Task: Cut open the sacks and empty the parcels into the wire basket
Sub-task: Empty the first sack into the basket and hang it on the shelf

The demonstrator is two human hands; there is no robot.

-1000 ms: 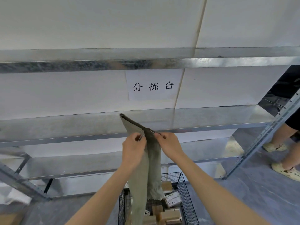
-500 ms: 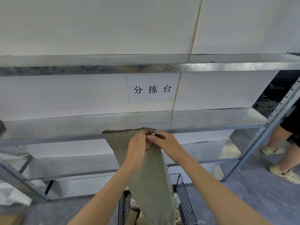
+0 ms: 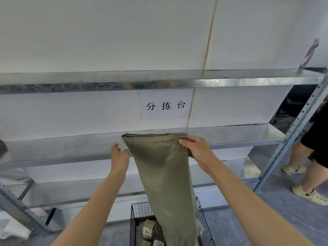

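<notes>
The right hand (image 3: 197, 151) grasps the sack (image 3: 165, 174) at its top hem; the left hand (image 3: 119, 157) is released, at its 9 o'clock. It hangs into the wire basket (image 3: 140, 204) at 6 o'clock, before metal shelves (image 3: 62, 148).

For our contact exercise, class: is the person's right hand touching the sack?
Touching. The head view shows the right hand gripping the sack at its top corner.

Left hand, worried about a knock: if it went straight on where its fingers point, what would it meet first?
Probably the middle metal shelf: the left hand points up and forward at its front edge, close beside the sack. Depth is unclear from this one view.
</notes>
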